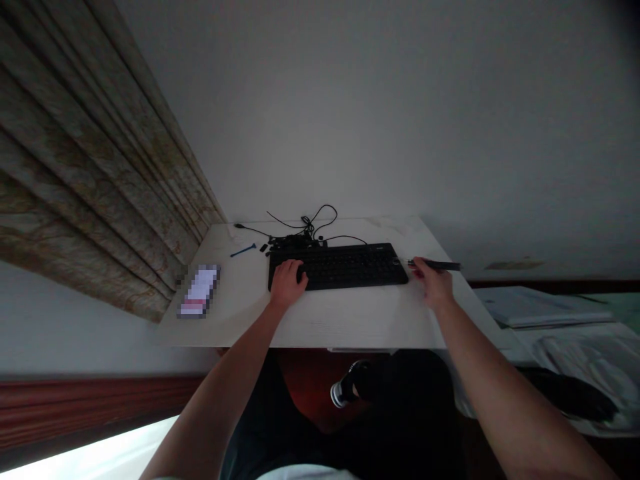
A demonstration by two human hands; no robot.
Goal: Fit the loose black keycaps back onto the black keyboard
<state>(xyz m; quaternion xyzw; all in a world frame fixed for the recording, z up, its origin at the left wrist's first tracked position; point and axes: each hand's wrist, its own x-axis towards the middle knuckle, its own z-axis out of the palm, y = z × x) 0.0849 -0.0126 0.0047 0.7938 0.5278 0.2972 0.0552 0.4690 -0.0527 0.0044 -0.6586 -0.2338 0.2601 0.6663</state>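
A black keyboard [350,268] lies across the middle of a white table. My left hand [289,283] rests on the keyboard's left end, fingers laid over the keys and thumb apart. At the right end, my right hand [433,280] is closed around a slim tool with a black handle [444,265]. Its thin, wire-like metal end [401,261] points left over the keyboard's right edge; whether it touches the keys I cannot tell. Behind the keyboard's left half lies a heap of small black parts [295,241], too small to make out singly.
A thin black cable [330,208] loops behind the keyboard. A small blue tool [243,251] and a blurred-out phone [199,291] lie left on the table [350,320]. A curtain [100,153] hangs at left. White stacked items [550,308] sit beyond the right edge.
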